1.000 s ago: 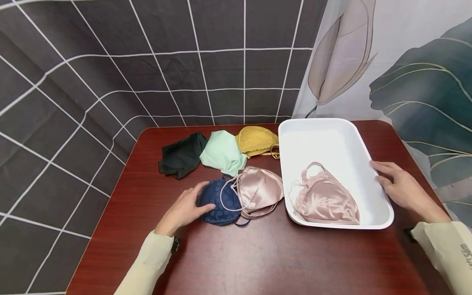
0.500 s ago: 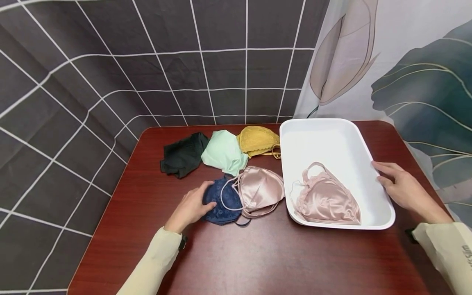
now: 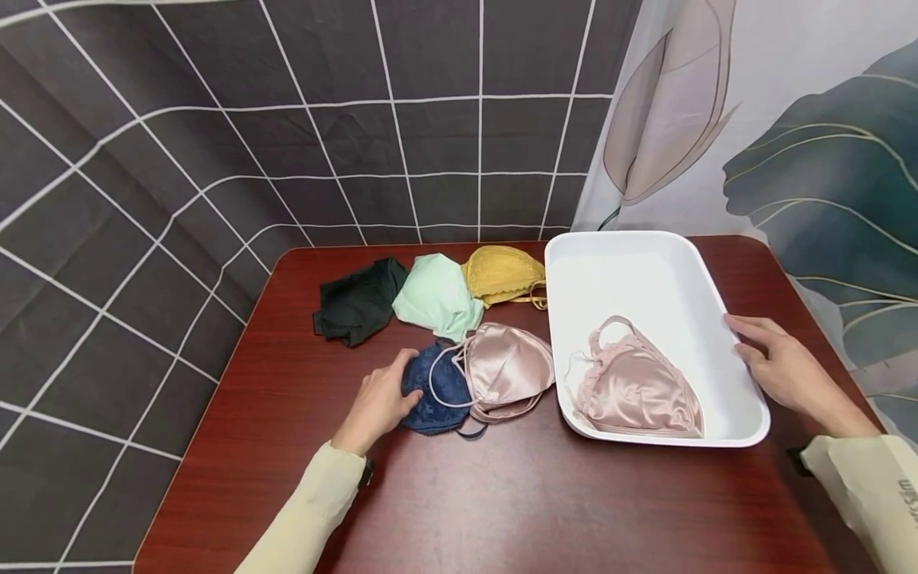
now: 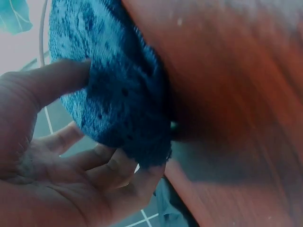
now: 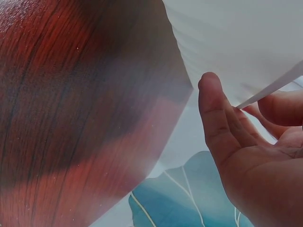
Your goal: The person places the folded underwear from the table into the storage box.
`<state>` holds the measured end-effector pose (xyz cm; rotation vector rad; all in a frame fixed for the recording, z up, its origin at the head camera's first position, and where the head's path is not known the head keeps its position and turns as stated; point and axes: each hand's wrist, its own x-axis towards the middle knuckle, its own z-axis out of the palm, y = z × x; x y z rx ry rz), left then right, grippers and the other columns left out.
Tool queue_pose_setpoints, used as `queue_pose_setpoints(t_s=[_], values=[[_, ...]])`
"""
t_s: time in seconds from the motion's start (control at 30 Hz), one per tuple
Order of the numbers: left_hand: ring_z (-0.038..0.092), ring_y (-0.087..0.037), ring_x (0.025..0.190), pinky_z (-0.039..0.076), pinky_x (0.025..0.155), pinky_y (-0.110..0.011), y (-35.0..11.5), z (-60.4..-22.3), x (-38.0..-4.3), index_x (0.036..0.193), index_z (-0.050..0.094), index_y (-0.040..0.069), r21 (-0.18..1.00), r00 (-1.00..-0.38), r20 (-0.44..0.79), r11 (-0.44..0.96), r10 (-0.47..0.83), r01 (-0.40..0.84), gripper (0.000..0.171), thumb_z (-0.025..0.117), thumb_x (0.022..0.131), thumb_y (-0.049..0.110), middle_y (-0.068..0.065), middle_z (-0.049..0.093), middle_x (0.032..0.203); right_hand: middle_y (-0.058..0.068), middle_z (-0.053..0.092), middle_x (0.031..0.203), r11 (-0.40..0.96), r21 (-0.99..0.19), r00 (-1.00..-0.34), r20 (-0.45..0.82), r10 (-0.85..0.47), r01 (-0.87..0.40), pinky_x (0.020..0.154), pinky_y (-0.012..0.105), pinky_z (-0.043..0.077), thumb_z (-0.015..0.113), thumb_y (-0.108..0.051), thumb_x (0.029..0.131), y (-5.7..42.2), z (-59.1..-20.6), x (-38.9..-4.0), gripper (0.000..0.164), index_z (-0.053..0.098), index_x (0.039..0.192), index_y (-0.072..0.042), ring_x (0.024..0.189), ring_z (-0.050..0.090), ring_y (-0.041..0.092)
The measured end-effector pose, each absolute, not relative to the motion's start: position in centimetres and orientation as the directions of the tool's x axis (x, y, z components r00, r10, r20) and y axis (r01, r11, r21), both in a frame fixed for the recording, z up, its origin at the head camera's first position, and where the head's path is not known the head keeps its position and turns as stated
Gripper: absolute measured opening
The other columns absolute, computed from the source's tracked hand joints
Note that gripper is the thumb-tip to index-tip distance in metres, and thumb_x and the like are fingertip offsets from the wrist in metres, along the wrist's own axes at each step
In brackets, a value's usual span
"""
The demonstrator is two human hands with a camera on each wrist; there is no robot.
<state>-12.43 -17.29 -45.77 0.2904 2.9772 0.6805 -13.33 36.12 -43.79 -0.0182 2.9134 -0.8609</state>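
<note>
My left hand grips the left edge of a navy lace bra, its thumb over the cup and its fingers around the outer side. The left wrist view shows the blue lace between thumb and fingers. A pink satin bra lies against the navy one, its thin strap looping across it. On the right, my right hand holds the side rim of a white plastic tray, with thumb and fingers on either side of the wall. Inside that tray is another pink satin bra, trimmed with lace.
Behind the navy bra lie a black folded garment, a mint green bra and a yellow lace bra. All rest on a reddish-brown wooden table. A dark checked curtain hangs behind.
My left hand has slid a little to the right and closed in on the navy bra, whose left edge has shifted inward. The right hand keeps its hold on the tray.
</note>
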Motion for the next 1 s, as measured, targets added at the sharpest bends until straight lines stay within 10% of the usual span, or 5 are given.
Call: queue_pose_setpoints(t_s=[1.0], values=[[0.052, -0.03, 0.119, 0.042, 0.093, -0.05, -22.2, -43.8, -11.1, 0.123, 0.047, 0.019, 0.653, -0.964, 0.021, 0.727, 0.265, 0.214, 0.045, 0.07, 0.086, 0.01, -0.016, 0.055, 0.129, 0.035, 0.026, 0.137, 0.846, -0.533, -0.995, -0.096, -0.041, 0.016, 0.089, 0.07, 0.027, 0.045, -0.009, 0.098, 36.1, -43.8, -13.5, 0.052, 0.026, 0.145, 0.003, 0.119, 0.028, 0.057]])
